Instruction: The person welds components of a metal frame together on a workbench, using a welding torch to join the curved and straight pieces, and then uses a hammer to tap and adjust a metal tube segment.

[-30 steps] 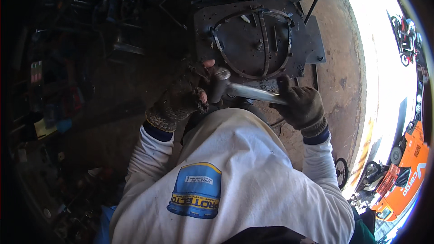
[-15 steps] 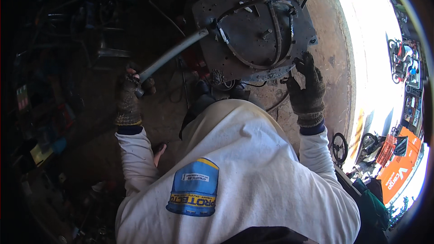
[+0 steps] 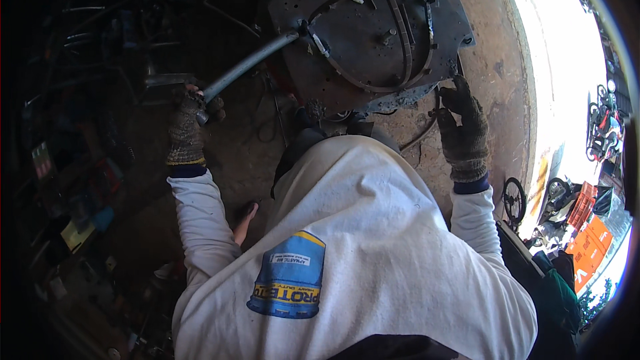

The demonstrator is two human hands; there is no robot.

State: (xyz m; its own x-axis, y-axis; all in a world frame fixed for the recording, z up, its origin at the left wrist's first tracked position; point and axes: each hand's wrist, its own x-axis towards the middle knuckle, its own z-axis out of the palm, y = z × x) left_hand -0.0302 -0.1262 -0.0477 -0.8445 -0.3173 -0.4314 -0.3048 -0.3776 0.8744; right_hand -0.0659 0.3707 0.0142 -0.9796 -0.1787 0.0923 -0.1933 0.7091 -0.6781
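Note:
My left hand [image 3: 188, 117], in a dark knit glove with fingertips showing, is closed around the near end of a grey metal pipe [image 3: 250, 67]. The pipe's far end meets a bent flat-bar frame [image 3: 363, 84] at the left of a dark metal plate [image 3: 340, 40]. This frame curves round on top of the plate, with another bar [image 3: 405, 33] across it and a short bolt-like stub [image 3: 387, 38] inside. Gloved too, my right hand [image 3: 465, 127] has its fingers apart beside the plate's near right corner and holds nothing visible.
Dark metal scraps [image 3: 167, 80] crowd the shadowed left. A hose or cable [image 3: 423, 135] lies on the floor under the plate. Someone's bare foot [image 3: 250, 210] shows by my left arm. Far right, a bright doorway shows motorbikes [image 3: 603, 123] and an orange box [image 3: 590, 250].
My right hand has shifted off the plate's near edge to the right, its fingers apart. My left hand keeps its hold on the pipe. The whole view has shifted slightly.

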